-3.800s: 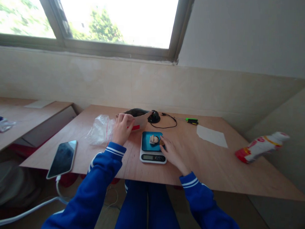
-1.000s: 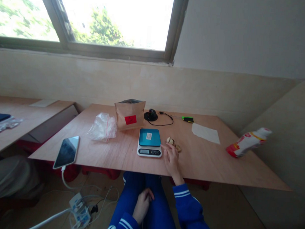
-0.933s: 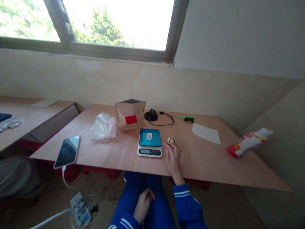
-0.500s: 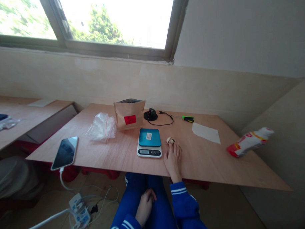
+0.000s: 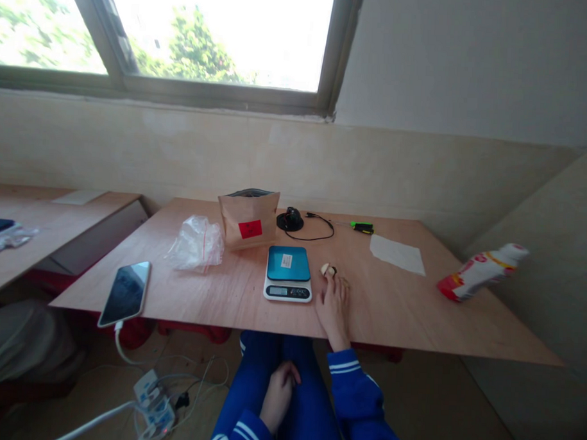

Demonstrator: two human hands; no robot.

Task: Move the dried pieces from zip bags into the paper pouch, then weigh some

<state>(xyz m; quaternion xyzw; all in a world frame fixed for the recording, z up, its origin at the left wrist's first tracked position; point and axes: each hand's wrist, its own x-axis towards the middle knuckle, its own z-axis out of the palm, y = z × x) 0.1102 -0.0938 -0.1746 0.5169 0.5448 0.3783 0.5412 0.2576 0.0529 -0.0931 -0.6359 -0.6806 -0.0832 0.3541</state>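
My right hand [image 5: 335,308] lies palm down on the table to the right of a digital kitchen scale [image 5: 288,292], its fingers stretched out. Just at its fingertips are small pale pieces [image 5: 326,269], perhaps nuts in shells, with a dark one beside them; they are too small to name surely. My left hand [image 5: 280,391] rests in my lap with the fingers curled in, and nothing shows in it. The scale has a blue-green plate with a white label and nothing else on it. Behind it stands an open brown paper pouch [image 5: 245,234] with a red label.
Left of the pouch lies a crumpled clear plastic bag [image 5: 196,245]. A phone [image 5: 126,294] on a charging cable overhangs the front edge. Farther back are a black round-based device [image 5: 290,220] with its cable and a green-black screwdriver [image 5: 362,228]. White paper [image 5: 397,254] and a bottle [image 5: 481,275] are at right.
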